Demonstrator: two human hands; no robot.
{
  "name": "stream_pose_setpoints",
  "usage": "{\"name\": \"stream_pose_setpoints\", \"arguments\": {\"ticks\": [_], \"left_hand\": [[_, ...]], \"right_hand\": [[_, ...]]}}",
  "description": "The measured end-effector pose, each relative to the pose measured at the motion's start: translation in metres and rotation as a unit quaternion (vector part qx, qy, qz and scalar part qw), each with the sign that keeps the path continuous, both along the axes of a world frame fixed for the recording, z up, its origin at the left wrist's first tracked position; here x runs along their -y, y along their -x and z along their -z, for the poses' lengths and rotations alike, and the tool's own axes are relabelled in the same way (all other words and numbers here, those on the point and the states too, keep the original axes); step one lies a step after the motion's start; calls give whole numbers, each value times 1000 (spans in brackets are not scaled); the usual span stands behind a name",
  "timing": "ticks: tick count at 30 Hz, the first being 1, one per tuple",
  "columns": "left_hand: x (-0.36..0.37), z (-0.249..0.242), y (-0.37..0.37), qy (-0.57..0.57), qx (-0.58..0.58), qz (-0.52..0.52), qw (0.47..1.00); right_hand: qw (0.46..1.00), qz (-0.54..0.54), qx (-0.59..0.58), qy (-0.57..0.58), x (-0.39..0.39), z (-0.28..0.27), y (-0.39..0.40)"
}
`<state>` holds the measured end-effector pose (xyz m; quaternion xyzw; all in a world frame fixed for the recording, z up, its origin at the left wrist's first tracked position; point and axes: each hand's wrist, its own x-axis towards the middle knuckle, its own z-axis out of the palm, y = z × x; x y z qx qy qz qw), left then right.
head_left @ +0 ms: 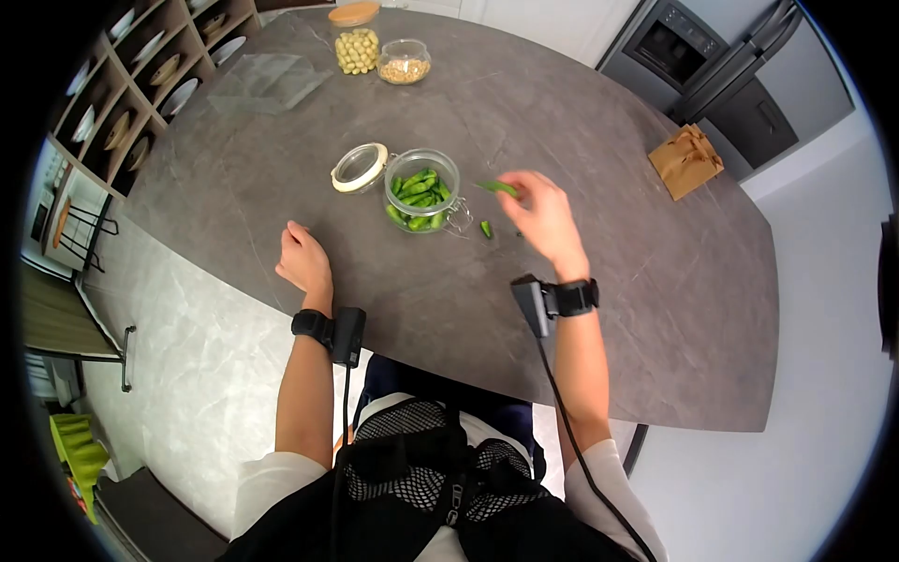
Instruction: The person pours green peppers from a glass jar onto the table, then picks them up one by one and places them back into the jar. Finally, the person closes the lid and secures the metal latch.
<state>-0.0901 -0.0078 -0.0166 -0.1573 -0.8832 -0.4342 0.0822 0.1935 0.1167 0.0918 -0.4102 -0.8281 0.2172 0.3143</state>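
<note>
With the right hand [545, 221], pinching a green pepper [497, 187] narrowly by one end, apparently to leave the pointed length free, and holding it over the grey counter [674, 309], right of a glass jar [455, 170] of peppers [420, 190] and near a loose pepper [486, 229], opposite a lid [360, 169] tipped back, presumably to uncover the mouth. With the left hand [305, 264], curling loosely near the counter's edge, probably at rest, but hiding the palm: impossible to tell whether holding anything or touching the counter. Covering the pinched end, and leaving a dark speck [520, 234] by the wrist too small to make out.
</note>
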Motion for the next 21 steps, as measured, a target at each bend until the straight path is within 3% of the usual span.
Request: {"name": "stream_pose_setpoints", "arguments": {"ticks": [2,6,8,10,12,14,21], "left_hand": [[0,0,0,-10,5,0,1000],[1,-1,0,-9,13,1,1000],[0,1,2,-6,10,0,1000],[0,2,2,-4,11,0,1000],[-1,2,2,-2,14,5,1000],[-1,4,2,-4,11,1,1000],[0,2,1,-1,-7,-3,1000]], "right_hand": [[997,-52,-45,-20,0,-9,32],[997,-51,-33,-36,-5,-1,62],[998,-3,-49,-37,-16,17,50],[994,72,25,-77,-32,43,22],[987,97,116,-49,-40,62,-9],[984,51,169,-34,-48,80,-33],[975,137,168,-50,-39,94,-64]]}}
